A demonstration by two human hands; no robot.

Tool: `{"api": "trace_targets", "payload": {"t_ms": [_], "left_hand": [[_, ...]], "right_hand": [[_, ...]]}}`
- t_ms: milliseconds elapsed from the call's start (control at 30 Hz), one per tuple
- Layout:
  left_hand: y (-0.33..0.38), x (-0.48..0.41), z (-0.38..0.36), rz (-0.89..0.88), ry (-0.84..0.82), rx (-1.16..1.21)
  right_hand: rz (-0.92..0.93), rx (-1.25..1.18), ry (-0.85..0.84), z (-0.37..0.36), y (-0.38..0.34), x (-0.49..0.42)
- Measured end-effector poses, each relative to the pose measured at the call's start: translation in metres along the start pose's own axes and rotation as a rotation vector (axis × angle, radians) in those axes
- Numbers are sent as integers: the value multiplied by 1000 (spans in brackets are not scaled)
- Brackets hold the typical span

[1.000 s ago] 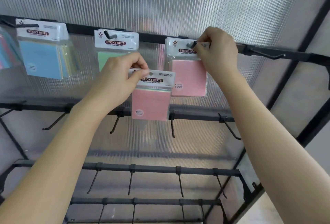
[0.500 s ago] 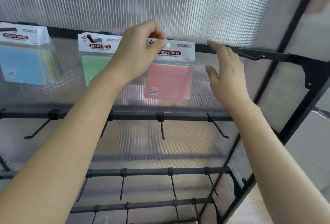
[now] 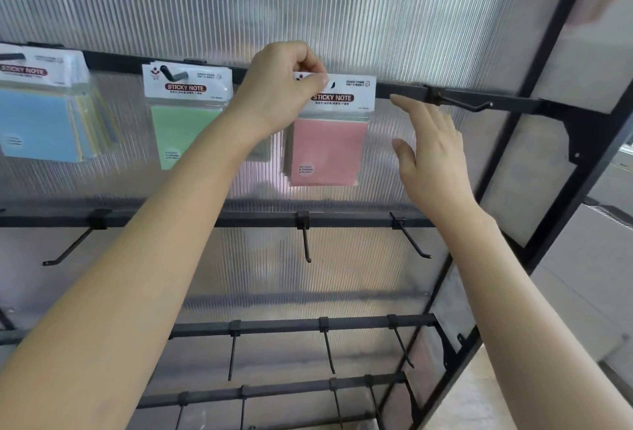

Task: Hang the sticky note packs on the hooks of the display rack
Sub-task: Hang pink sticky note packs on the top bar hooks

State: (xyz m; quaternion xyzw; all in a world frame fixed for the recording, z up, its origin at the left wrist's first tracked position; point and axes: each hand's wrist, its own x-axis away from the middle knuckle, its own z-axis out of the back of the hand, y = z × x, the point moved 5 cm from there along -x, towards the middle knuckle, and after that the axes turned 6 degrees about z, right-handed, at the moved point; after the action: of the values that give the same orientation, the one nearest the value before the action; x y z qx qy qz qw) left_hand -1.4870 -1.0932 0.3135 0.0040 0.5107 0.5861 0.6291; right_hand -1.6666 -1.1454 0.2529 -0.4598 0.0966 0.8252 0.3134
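Observation:
My left hand (image 3: 284, 87) pinches the white header card of a pink sticky note pack (image 3: 329, 152) at the top bar of the black display rack (image 3: 404, 90). The hook's tip shows through the hole in the card beside my thumb. Another pink pack hangs behind it on the same hook. My right hand (image 3: 431, 152) hovers just right of the pack, fingers straight, holding nothing. A green pack (image 3: 181, 128) hangs on the hook to the left, and several blue and yellow packs (image 3: 44, 121) hang at the far left.
A bare hook (image 3: 462, 104) sticks out of the top bar right of my right hand. Lower bars carry several bare hooks (image 3: 306, 241). A ribbed translucent panel backs the rack, and its black side frame (image 3: 548, 142) runs down the right.
My left hand raised the pink pack to the top bar in front of the pack that hangs there. My right hand let go of that hanging pack and drew back to the right, fingers straight.

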Motion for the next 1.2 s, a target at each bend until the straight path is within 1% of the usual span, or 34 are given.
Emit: {"api": "trace_targets", "payload": {"t_ms": [167, 267, 333, 433, 533, 633, 700, 800, 900, 1000, 1200], "left_hand": [[2, -4, -5, 20, -11, -40], [-7, -6, -10, 42, 26, -110], [-12, -5, -12, 49, 77, -127], [-16, 0, -13, 39, 208, -217], [-19, 10, -12, -15, 327, -298], [-26, 28, -9, -65, 385, -315], [-30, 43, -10, -73, 372, -303], [-37, 67, -14, -72, 293, -339], [-48, 91, -16, -8, 198, -398], [-58, 116, -19, 66, 134, -460], [-78, 171, -14, 168, 85, -555]], "right_hand": [[-6, 3, -11, 0, -2, 4], [-2, 1, -13, 1, -3, 8], [-4, 0, -24, 0, -3, 10], [4, -1, -36, -1, -6, 15], [0, -9, -47, 0, -7, 20], [11, -20, -54, 0, -10, 26], [19, -31, -71, -2, -13, 31], [26, -32, -108, -8, -18, 42], [61, -9, -130, -14, -27, 54], [76, -5, -198, -24, -37, 70], [130, -75, -260, -51, -67, 105]]}}
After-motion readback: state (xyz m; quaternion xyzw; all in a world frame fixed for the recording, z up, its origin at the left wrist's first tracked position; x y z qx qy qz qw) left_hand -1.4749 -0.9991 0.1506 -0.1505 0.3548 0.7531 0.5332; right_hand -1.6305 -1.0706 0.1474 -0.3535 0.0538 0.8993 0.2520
